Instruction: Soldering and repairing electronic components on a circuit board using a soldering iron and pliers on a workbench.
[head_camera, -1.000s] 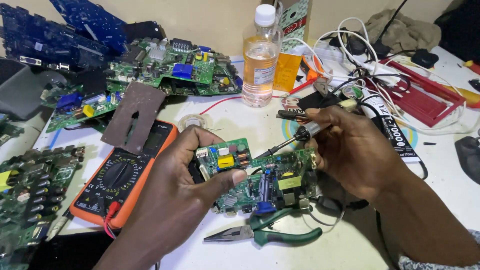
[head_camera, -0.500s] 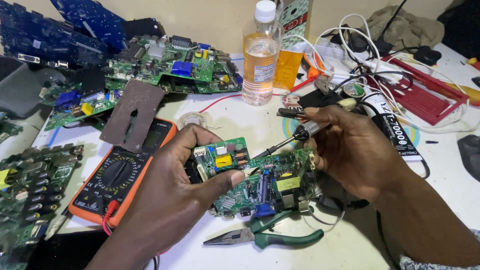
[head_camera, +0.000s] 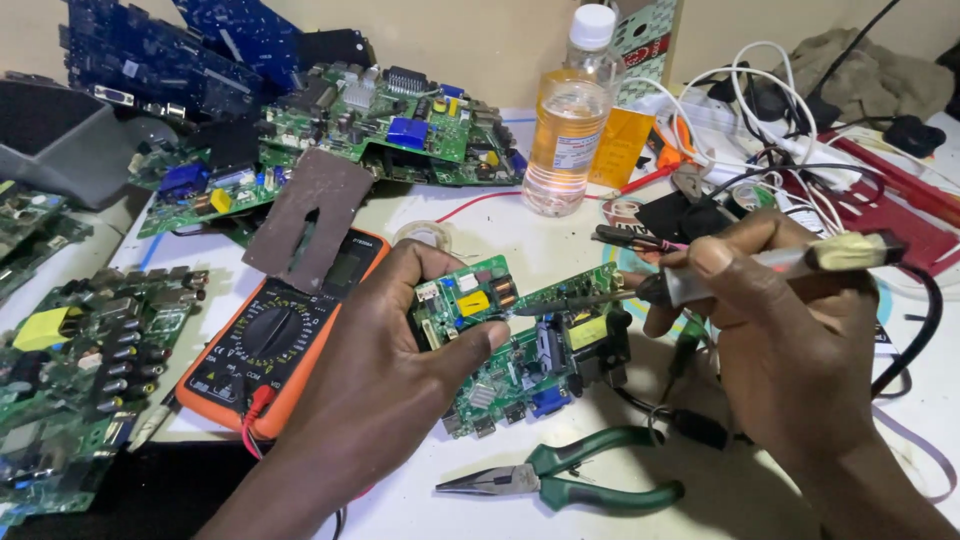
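Between my left thumb and fingers I pinch a small green circuit board (head_camera: 463, 303), thumb laid flat across its near edge, fingers curled over the far edge. That left hand (head_camera: 385, 375) comes up from the lower left with the wrist low and the palm turned down. Just right of the thumb tip, a larger green board (head_camera: 535, 365) lies on the white table (head_camera: 430, 500), touching the small one.

My right hand (head_camera: 775, 335) reaches in from the lower right, fingers pressed together around the grey handle of a soldering iron (head_camera: 700, 282), held like a pen. Its dark tip points left and sits over the seam where the two boards meet; I cannot tell whether it touches.

Below both hands, green-handled pliers (head_camera: 560, 480) lie flat with the jaws shut, pointing left. Left of my left knuckles sits an orange multimeter (head_camera: 275, 340), a brown perforated board (head_camera: 310, 215) leaning across its top. Beyond the fingers stands a clear bottle (head_camera: 568, 125) of amber liquid, and more circuit boards (head_camera: 390, 125) are piled at the far left.
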